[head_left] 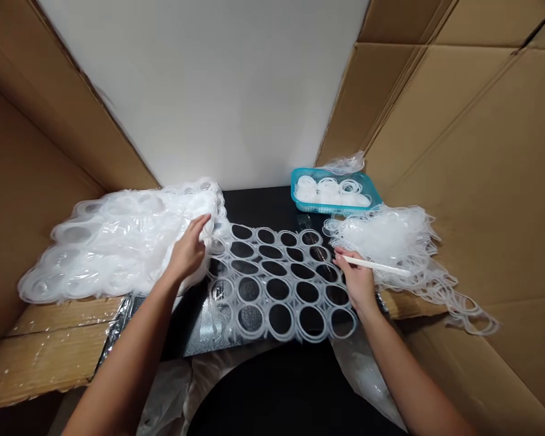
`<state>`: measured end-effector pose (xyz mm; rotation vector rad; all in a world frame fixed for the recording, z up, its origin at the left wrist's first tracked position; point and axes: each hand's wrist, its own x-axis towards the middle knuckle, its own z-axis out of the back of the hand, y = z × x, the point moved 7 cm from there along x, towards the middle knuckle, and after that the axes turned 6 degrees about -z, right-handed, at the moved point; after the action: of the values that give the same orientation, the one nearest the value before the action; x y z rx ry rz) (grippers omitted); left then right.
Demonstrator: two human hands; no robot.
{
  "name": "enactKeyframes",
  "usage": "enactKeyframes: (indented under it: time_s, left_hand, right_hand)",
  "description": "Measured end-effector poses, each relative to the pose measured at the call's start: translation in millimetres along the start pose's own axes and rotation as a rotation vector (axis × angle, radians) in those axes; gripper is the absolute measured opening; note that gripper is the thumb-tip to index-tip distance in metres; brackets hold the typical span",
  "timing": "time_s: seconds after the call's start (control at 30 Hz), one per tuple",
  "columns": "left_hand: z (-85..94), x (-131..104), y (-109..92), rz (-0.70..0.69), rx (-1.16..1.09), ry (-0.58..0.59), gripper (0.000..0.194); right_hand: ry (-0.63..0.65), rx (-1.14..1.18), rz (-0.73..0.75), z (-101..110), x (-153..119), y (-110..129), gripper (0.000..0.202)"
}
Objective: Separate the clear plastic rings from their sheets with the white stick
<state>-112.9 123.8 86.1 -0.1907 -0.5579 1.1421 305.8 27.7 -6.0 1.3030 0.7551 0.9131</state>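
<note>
My right hand grips a slim white stick, which points to the right over a loose heap of translucent rings. That hand is by the right edge of a sheet of joined clear plastic rings, spread flat in rows on a black work surface. My left hand lies over the right side of a thick stack of similar white ring sheets. Its index finger is stretched out; the other fingers are partly hidden. Whether it pinches a sheet there is not visible, and no separate object shows in it.
A turquoise plastic basket with bundled white rings stands at the back right, a crumpled clear bag behind it. Cardboard walls enclose both sides, with a white panel at the back. Loose rings hang over the right edge.
</note>
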Motion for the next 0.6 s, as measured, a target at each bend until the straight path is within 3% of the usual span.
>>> enactKeyframes:
  time_s: [0.1,0.17,0.23,0.3,0.37,0.47,0.5,0.6]
  left_hand:
    - [22.7,26.9,25.1,0.074,0.132,0.014,0.072]
    - [29.5,36.1,31.8,0.111,0.186,0.073,0.067]
    - [32.1,36.0,26.1,0.158,0.272,0.063,0.06]
    - [26.5,29.5,1.7,0.141,0.368,-0.033,0.051]
    - [-5.5,21.3,-45.1,-0.103,0.348,-0.007,0.042]
    - [-88.3,-2.2,-121.6,-0.609,0.084,0.372,0.043]
    - [-112.1,-8.4,-138.0,-0.702,0.041,0.477,0.047]
    - [-158.0,4.0,-154.4,-0.667,0.063,0.538,0.052]
  right_hand:
    - [-0.067,0.138,-0.05,4.9,24.6,4.6,0.03]
    - [-0.07,0.245,-0.101,6.7,34.3,9.3,0.035]
    - [-0.029,0.323,-0.141,5.4,36.2,16.0,0.039]
    - [0.04,0.341,-0.153,-0.8,30.6,24.3,0.04]
    - [0.122,0.332,-0.163,-12.9,20.6,31.5,0.038]
    - [0.245,0.319,-0.196,-36.8,5.9,37.1,0.038]
    - [0.268,0.298,-0.187,-42.8,3.1,39.0,0.037]
    - [0.27,0.175,-0.084,-47.2,3.5,47.3,0.032]
